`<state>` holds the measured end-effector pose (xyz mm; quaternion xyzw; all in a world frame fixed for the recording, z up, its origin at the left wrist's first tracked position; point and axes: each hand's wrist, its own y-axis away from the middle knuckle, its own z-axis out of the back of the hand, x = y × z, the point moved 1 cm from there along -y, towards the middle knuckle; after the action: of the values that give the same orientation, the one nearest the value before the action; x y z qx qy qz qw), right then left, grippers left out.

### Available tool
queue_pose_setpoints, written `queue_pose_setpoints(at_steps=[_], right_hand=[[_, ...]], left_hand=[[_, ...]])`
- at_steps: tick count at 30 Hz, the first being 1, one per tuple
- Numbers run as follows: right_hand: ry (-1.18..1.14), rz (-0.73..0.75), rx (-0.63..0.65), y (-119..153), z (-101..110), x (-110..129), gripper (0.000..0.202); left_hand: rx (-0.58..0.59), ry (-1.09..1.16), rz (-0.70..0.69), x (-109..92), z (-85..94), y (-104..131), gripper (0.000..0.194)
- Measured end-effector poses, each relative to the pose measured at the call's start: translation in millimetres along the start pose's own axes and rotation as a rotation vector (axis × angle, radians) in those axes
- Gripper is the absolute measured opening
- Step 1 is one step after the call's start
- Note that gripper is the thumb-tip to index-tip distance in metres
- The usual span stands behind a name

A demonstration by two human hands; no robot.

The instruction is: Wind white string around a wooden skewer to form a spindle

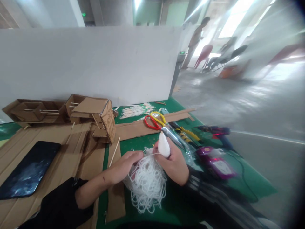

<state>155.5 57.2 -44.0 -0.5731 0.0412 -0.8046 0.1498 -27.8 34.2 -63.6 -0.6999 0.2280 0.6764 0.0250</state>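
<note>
A loose, tangled heap of white string (149, 183) lies in front of me, partly lifted by my left hand (127, 163), whose fingers curl into the strands and are partly hidden by them. My right hand (175, 165) is closed around a white cone-shaped spool of string (164, 146), its narrow tip pointing up. One strand runs from the heap across to the spool under my right thumb. Just beyond the right hand lie scissors (172, 136) with one red and one yellow handle loop.
Pliers with yellow handles (190, 135), a purple device (216, 162) and a power drill (218, 132) lie to the right. A cardboard structure (90, 111) and a dark tablet (30, 168) rest at left on cardboard sheets. Thin wooden sticks (137, 110) lie near the white partition (90, 63).
</note>
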Motion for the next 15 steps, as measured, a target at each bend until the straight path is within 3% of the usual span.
queue_pose_setpoints(at_steps=[3, 8, 12, 15], right_hand=[[-0.001, -0.001, 0.001, 0.4, 0.0, -1.7, 0.009], [-0.019, 0.028, 0.064, 3.8, -1.6, -2.8, 0.007], [0.016, 0.021, 0.084, 5.0, -2.3, -2.5, 0.009], [0.031, 0.012, 0.106, 3.1, -1.3, -1.5, 0.014]], left_hand=[[0.020, -0.212, 0.025, 0.2, -1.4, 0.1, 0.050], [0.118, -0.499, -0.089, -11.4, -6.9, 7.5, 0.030], [0.152, -0.688, -0.065, -19.2, -7.5, 12.8, 0.060], [0.069, -0.819, -0.020, -20.5, -7.6, 15.2, 0.074]])
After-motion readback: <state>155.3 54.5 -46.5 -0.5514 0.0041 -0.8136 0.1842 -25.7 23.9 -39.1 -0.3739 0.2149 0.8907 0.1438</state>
